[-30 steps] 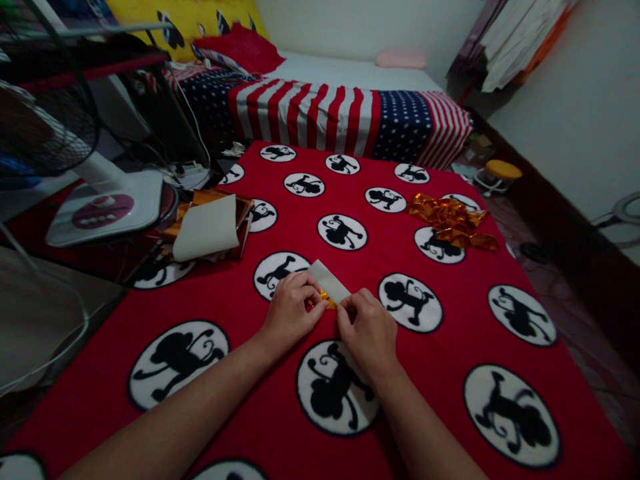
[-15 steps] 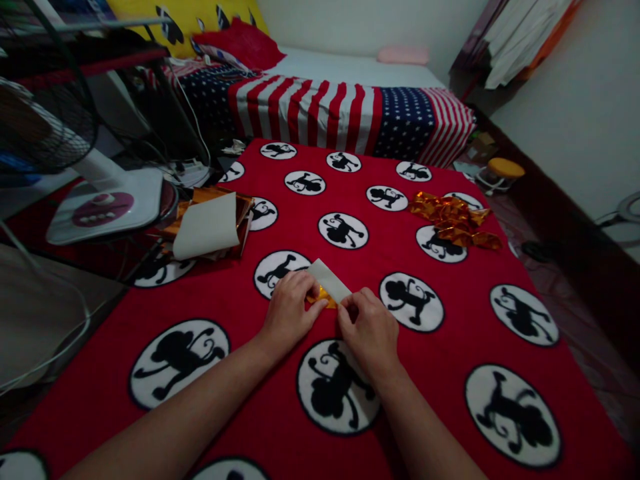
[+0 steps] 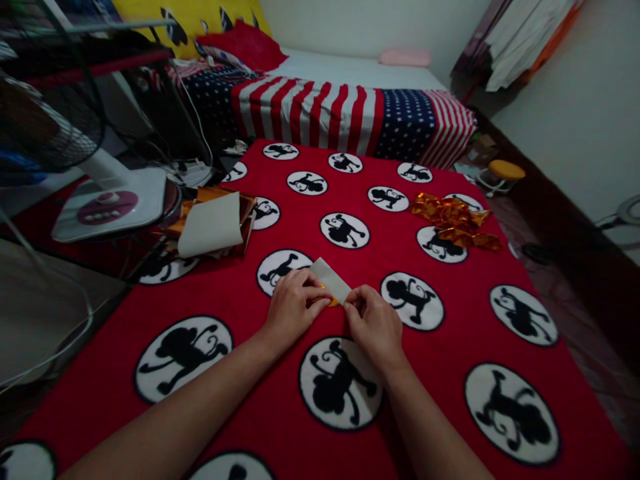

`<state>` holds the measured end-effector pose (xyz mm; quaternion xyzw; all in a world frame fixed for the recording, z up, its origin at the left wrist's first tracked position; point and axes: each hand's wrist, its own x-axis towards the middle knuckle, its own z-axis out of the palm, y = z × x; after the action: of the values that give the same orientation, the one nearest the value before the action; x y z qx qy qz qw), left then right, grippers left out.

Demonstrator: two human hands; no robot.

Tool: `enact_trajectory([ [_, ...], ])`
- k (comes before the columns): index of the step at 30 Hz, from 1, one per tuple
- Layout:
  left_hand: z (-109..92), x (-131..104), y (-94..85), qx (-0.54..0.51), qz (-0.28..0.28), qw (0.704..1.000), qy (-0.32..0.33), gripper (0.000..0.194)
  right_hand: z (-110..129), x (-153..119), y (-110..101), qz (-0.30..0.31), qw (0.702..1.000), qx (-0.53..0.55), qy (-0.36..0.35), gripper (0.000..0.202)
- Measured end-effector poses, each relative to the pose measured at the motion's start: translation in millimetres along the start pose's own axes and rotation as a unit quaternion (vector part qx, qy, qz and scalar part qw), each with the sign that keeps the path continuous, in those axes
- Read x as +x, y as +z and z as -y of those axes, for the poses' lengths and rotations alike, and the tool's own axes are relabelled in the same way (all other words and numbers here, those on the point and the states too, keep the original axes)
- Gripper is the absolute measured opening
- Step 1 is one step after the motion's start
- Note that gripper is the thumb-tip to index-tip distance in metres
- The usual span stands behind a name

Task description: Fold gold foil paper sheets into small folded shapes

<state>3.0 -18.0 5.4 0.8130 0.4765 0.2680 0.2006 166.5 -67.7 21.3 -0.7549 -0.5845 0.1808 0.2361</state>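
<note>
A small folded paper (image 3: 331,280), pale on top with shiny gold along its near edge, lies on the red cloth (image 3: 280,427) with black monkey figures in white circles. My left hand (image 3: 295,300) pinches its near left part, thumb and fingers together over the gold. My right hand (image 3: 373,323) holds the right corner between thumb and forefinger. To the left is a stack of gold and pale paper sheets (image 3: 213,227), a pale one on top. Several folded shiny gold pieces (image 3: 453,217) lie at the back right of the cloth.
At the left stand a fan with a white base (image 3: 113,200) and a dark shelf, with cables around them. A bed with a striped and starred cover (image 3: 320,113) is behind. A stool with a yellow top (image 3: 507,169) stands at the right.
The fingers of my left hand have shifted slightly right over the gold edge, and less gold shows. My right hand has moved slightly right, still at the paper's corner.
</note>
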Motion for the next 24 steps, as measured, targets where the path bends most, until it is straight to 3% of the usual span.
enact_trajectory([
  [6,0.6,0.2,-0.5,0.001,-0.001,1.000,0.000,0.009,5.3,3.1,6.0,-0.023,0.999,-0.041,0.003,0.026],
  [18,9.8,2.6,-6.7,0.002,0.057,0.998,0.040,0.028,4.1,1.4,1.4,-0.004,1.000,-0.015,0.012,0.002],
  [24,11.3,2.7,-7.8,-0.006,0.055,0.997,0.046,0.026,3.4,4.5,-1.0,0.026,0.999,0.004,0.041,0.006],
])
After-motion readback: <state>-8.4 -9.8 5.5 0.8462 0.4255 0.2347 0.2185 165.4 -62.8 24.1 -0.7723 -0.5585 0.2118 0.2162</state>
